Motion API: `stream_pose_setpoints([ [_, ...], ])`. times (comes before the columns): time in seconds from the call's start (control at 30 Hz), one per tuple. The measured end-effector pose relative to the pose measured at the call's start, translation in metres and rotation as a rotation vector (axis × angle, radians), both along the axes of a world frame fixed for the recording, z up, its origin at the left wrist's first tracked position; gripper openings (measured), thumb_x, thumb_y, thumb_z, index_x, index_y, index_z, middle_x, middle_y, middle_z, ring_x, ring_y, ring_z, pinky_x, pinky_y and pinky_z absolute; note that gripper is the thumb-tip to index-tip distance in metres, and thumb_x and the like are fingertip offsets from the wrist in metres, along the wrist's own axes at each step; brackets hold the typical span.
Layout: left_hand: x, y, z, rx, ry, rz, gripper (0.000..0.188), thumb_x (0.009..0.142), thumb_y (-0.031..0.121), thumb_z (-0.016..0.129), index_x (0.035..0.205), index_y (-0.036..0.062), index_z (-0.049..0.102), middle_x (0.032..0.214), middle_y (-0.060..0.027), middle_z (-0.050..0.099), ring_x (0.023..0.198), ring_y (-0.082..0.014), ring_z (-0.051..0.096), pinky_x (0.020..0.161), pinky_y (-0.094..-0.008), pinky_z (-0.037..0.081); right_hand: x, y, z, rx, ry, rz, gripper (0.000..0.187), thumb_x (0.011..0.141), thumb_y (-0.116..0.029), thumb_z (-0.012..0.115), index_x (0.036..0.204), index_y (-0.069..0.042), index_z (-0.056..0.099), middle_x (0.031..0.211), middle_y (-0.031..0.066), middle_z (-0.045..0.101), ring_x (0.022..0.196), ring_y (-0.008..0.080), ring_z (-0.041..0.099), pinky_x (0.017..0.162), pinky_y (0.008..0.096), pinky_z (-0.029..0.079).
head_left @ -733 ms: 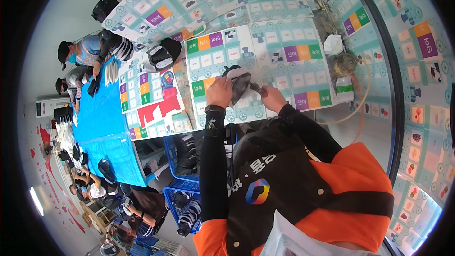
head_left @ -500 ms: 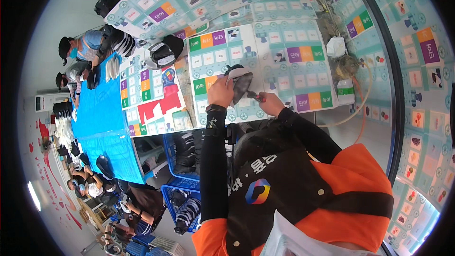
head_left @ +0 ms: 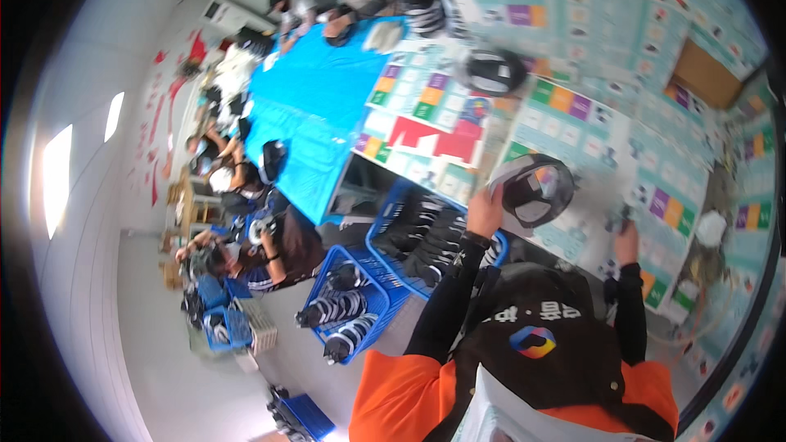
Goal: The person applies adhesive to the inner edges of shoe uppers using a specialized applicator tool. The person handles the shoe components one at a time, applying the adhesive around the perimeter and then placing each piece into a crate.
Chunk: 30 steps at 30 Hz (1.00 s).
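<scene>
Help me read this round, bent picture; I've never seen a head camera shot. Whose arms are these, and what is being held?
It comes from a wide fisheye camera worn on a person's head, looking down, so straight edges bend. The two black-sleeved arms are the wearer's own. The left hand holds a dark, rounded mask-like item in a clear bag. The right hand rests on the table, covered in colourful printed sheets. Blue crates of dark items stand below. Other people work at a blue table.
</scene>
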<state>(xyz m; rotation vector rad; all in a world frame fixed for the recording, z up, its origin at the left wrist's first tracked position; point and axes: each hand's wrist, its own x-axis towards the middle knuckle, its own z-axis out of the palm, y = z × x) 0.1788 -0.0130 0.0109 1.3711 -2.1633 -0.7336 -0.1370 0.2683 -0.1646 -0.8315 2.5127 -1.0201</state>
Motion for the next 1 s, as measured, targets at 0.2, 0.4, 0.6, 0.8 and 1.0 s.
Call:
stream_pose_setpoints([
  [0.2, 0.16, -0.086, -0.058, 0.561, 0.961, 0.632, 0.039, 0.097, 0.04, 0.063, 0.108, 0.0026, 0.063, 0.073, -0.0117, 0.059, 0.066, -0.0275, 0.062, 0.063, -0.0421, 0.052, -0.046, 0.02, -0.029, 0.338, 0.043, -0.022, 0.043, 0.086, -0.009, 0.068, 0.125, 0.0, 0.054, 0.116, 0.0223, 0.061, 0.113, 0.0462, 0.054, 0.095, 0.054, 0.045],
  [0.4, 0.294, -0.309, -0.009, 0.67, 0.886, 0.495, 0.065, 0.097, 0.05, 0.063, 0.14, 0.0049, 0.042, 0.087, -0.0075, 0.064, 0.096, -0.0283, 0.062, 0.091, -0.0478, 0.052, -0.046, 0.002, -0.006, 0.046, 0.316, 0.034, 0.04, 0.076, -0.006, 0.067, 0.115, -0.002, 0.061, 0.113, 0.023, 0.063, 0.11, 0.0438, 0.056, 0.096, 0.0508, 0.045],
  [0.6, 0.092, -0.37, -0.076, -0.022, -0.233, -0.106, 0.058, 0.086, 0.036, 0.078, 0.13, 0.0022, 0.06, 0.109, -0.018, 0.074, 0.1, -0.0333, 0.072, 0.087, -0.042, 0.056, 0.008, -0.016, 0.068, 0.118, 0.173, 0.017, 0.027, 0.076, -0.003, 0.067, 0.103, -0.003, 0.064, 0.104, 0.0209, 0.062, 0.105, 0.0439, 0.057, 0.093, 0.05, 0.046],
  [0.8, -0.136, -0.342, -0.093, -0.214, -0.404, -0.404, 0.063, 0.085, 0.014, 0.068, 0.145, 0.0152, 0.05, 0.141, -0.02, 0.054, 0.125, -0.0412, 0.056, 0.095, -0.0487, 0.052, 0.047, 0.027, 0.11, 0.18, 0.251, -0.003, 0.021, 0.08, -0.003, 0.065, 0.101, -0.003, 0.063, 0.107, 0.0192, 0.06, 0.109, 0.0407, 0.055, 0.095, 0.0504, 0.044],
  [1.0, -0.231, -0.364, -0.108, -0.719, -0.57, -0.345, 0.045, 0.098, 0.02, 0.048, 0.142, 0.0281, 0.054, 0.146, -0.0096, 0.051, 0.135, -0.0375, 0.048, 0.098, -0.0562, 0.043, 0.099, 0.106, 0.145, 0.332, 0.215, -0.24, 0.02, 0.085, -0.006, 0.066, 0.105, -0.002, 0.066, 0.109, 0.0194, 0.062, 0.11, 0.0404, 0.056, 0.094, 0.0486, 0.046],
])
